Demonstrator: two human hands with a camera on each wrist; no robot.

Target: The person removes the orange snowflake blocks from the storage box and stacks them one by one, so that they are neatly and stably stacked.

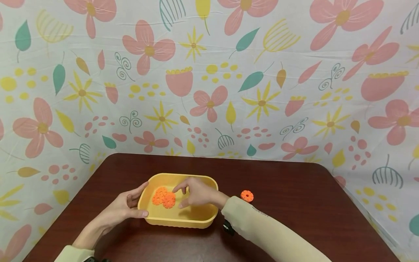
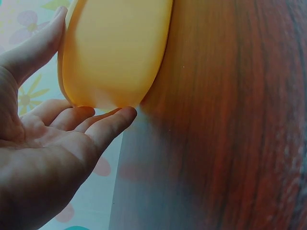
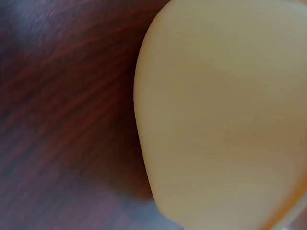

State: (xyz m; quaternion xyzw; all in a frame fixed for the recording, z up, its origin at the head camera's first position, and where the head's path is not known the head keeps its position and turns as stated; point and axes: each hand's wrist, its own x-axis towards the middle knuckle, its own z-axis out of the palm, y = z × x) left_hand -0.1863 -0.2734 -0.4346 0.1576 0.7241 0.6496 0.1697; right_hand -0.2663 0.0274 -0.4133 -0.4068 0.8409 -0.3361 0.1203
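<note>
Cream sleeve [image 1: 271,225] leads to loose right fingers [image 1: 179,186] near notched orange discs [image 1: 169,200]; left fingers [image 1: 138,192] grip yellow tray [image 1: 178,223].

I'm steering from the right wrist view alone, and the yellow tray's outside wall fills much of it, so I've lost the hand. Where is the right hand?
Observer: The right hand reaches into the yellow tray, near some orange discs.
Operator: Is anything steadying the tray?
Observer: The left hand holds its left end.
Operator: Any discs outside it?
Observer: Yes, at least one outlying disc lies on the table, right of the tray.
</note>
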